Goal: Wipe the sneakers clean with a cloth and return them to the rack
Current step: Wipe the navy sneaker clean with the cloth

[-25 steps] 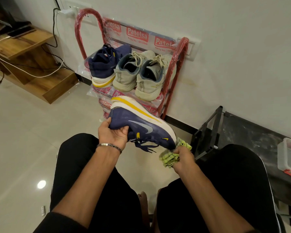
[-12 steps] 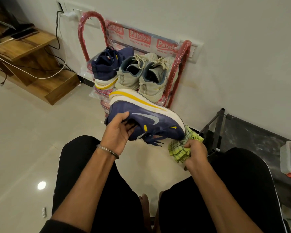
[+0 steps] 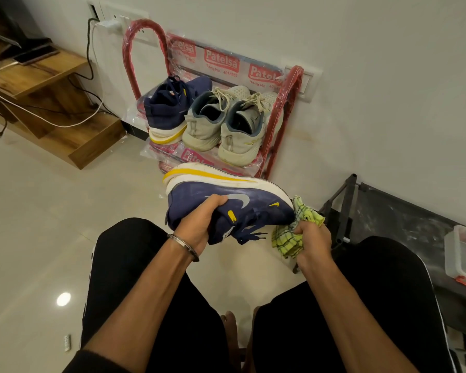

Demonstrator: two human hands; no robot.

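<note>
Gripping the navy sneaker (image 3: 226,200) by its collar, the left hand (image 3: 199,224) held it sole-up above the knees, in front of the rack (image 3: 288,103). A green cloth (image 3: 293,238) was bunched in the right hand (image 3: 311,238) and pressed against the toe. Three sneakers (image 3: 213,119) were seen on the rack's top shelf.

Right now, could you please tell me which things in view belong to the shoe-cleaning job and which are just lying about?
Job: navy sneaker held in left hand; green cloth in right hand; red rack with another navy sneaker and grey pair.

Lying about: wooden shelf, cables, plastic box, black frame.
</note>
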